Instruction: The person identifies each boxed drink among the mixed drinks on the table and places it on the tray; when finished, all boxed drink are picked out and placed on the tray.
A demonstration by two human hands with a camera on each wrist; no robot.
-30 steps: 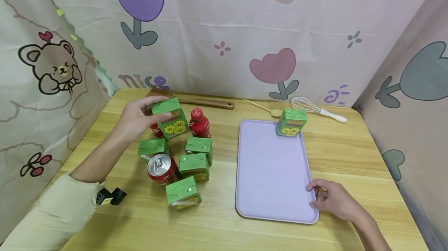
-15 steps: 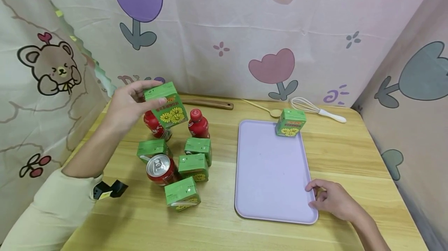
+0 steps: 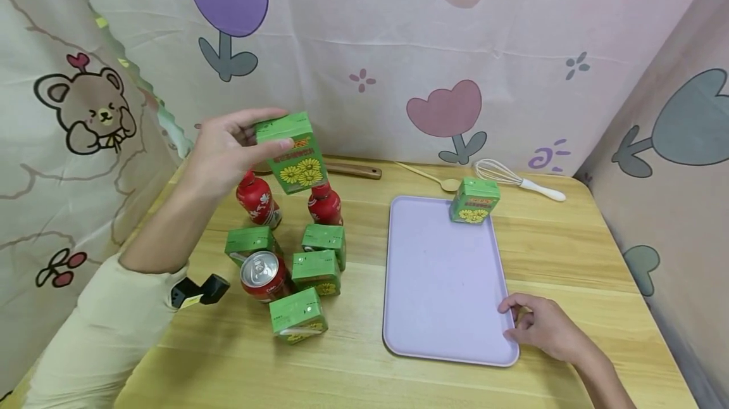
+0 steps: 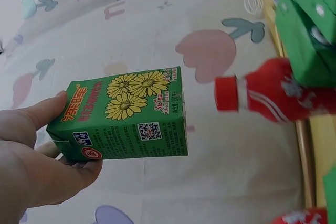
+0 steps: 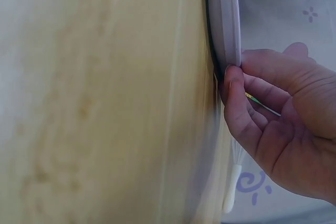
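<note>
Left fingers (image 3: 259,116) pinch the green carton (image 3: 300,168) near its top — right fingers (image 5: 238,106) grip the tray (image 3: 444,282).

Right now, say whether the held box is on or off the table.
Off: the left hand holds the green box higher than a red bottle.

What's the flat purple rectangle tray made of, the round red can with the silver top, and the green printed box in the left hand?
Flat purple rectangular tray: probably matte plastic, one even colour with a smooth rim.
Round red can: likely shiny metal; its silver top gleams and has a pull tab.
Green printed box: maybe smooth coated card; its edges are straight and crisp.
</note>
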